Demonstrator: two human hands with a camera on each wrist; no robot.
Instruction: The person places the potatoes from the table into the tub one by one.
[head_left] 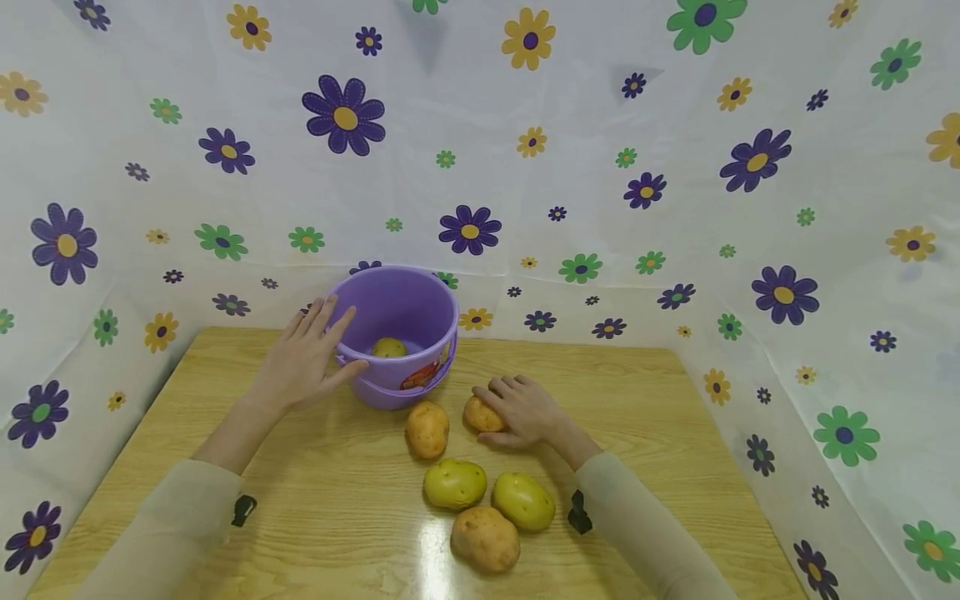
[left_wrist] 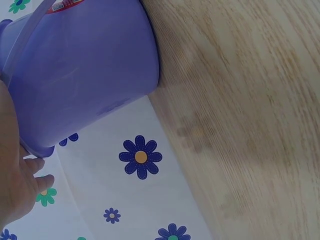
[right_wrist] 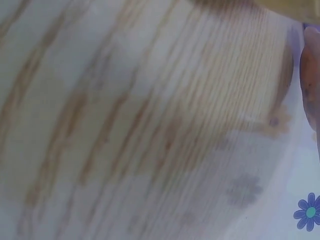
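Note:
A purple bucket (head_left: 393,300) stands upright at the back of the table, with a yellowish potato (head_left: 389,347) inside on its bottom. My left hand (head_left: 303,362) rests at the bucket's left rim, fingers spread. In the left wrist view the fingertips show beside the rim, past the bucket wall (left_wrist: 90,65). To the right of the bucket, my right hand (head_left: 525,410) grips a brown potato (head_left: 477,414) on the table, fingers curved over its top. Part of that potato (right_wrist: 308,85) appears at the right edge of the right wrist view.
Another brown potato (head_left: 427,430) lies just in front of the bucket. Nearer me are two yellow-green potatoes (head_left: 454,484) and a larger brown potato (head_left: 487,540), grouped together. Flower-patterned white sheeting (head_left: 480,183) surrounds the wooden table (head_left: 315,508) at back and sides.

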